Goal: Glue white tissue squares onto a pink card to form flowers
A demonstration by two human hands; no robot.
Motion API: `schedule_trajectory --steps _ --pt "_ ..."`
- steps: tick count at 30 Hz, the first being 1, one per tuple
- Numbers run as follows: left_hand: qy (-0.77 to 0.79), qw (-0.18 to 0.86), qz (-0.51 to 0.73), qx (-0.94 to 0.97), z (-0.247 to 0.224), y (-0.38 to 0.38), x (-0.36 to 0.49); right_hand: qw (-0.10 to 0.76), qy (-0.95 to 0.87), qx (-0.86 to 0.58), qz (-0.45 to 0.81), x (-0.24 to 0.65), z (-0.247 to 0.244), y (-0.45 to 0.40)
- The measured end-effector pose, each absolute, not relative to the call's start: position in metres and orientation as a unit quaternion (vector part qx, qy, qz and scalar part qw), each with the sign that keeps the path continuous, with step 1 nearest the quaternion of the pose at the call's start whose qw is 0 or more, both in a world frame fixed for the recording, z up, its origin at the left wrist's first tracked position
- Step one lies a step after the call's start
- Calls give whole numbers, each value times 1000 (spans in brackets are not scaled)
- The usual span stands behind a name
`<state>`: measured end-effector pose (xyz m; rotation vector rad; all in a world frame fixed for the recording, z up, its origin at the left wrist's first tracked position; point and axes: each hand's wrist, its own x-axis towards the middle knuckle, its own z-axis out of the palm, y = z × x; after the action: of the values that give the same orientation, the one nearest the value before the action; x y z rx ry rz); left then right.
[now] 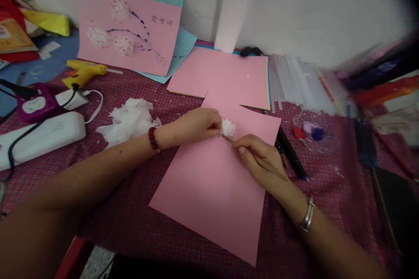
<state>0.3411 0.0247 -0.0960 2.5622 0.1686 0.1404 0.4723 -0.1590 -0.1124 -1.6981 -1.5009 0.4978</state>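
Note:
A pink sheet of paper (212, 196) lies slantwise in front of me, with a small white tissue paper puff (228, 127) on its upper part. My left hand (204, 125) is at the puff's left side, fingers curled closed; what they pinch, if anything, is hidden. Between the thumb and fingers of my right hand (262, 157) is a slim tan stick (270, 168), its tip pointing at the puff's lower edge. Whether the tip touches the puff or my left fingers is hard to tell. Crumpled white tissue paper (129, 120) rests left of my left hand.
Behind lie stacked pink sheets (216, 74) and a pink flower picture (131, 59) leaning at the wall. A yellow glue gun (83, 73), purple plug adapter (37, 103) and white power strip (46, 137) with cords sit left. Right are a black pen (293, 154) and a paint dish (309, 139).

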Motion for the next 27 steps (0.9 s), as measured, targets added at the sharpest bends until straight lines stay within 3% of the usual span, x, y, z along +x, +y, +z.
schedule_trajectory --steps 8,13,17,21,27 --pt "128 293 128 939 -74 26 335 401 -580 -681 199 471 -111 -159" --pt "78 245 111 960 -52 14 326 568 -424 -642 292 482 -111 -161" --pt "-45 96 45 993 -66 -13 328 666 -324 -575 346 491 -117 -160" --pt "-1 1 37 999 -80 -41 335 666 -324 -576 346 493 -119 -159" --pt "32 -27 -34 999 -84 -54 351 659 -331 -587 335 494 -122 -161"
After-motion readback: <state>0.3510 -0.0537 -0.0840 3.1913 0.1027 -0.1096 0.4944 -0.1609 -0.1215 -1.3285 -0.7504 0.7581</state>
